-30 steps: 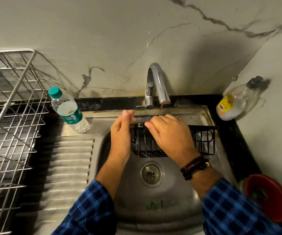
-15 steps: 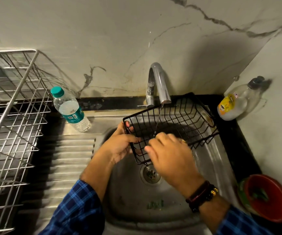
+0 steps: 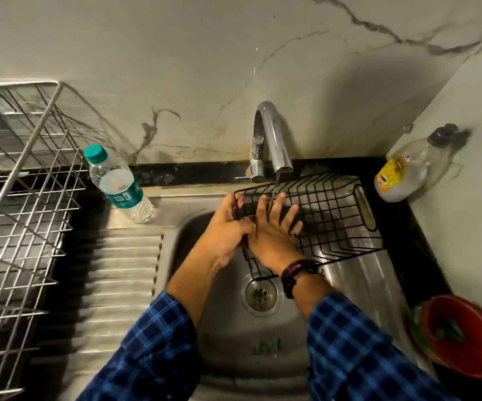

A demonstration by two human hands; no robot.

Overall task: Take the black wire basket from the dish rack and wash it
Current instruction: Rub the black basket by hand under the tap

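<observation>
The black wire basket point(image 3: 329, 215) is tilted over the steel sink point(image 3: 358, 285), its open side facing me, under the tap point(image 3: 273, 137). A thin stream of water falls from the spout onto it. My left hand point(image 3: 225, 230) grips the basket's left rim. My right hand point(image 3: 274, 235) lies flat inside the basket with fingers spread against the wire. The metal dish rack point(image 3: 17, 204) stands at the left.
A plastic water bottle point(image 3: 118, 183) with a teal cap lies on the ribbed drainboard point(image 3: 118, 285). A soap bottle point(image 3: 404, 178) leans in the right corner. A red bowl point(image 3: 462, 337) sits at the sink's right edge. The drain point(image 3: 260, 293) is below the basket.
The basket has turned from edge-on to tilted open toward me. My right hand moved from its near rim into the basket and spread flat. My left hand stays on the left rim.
</observation>
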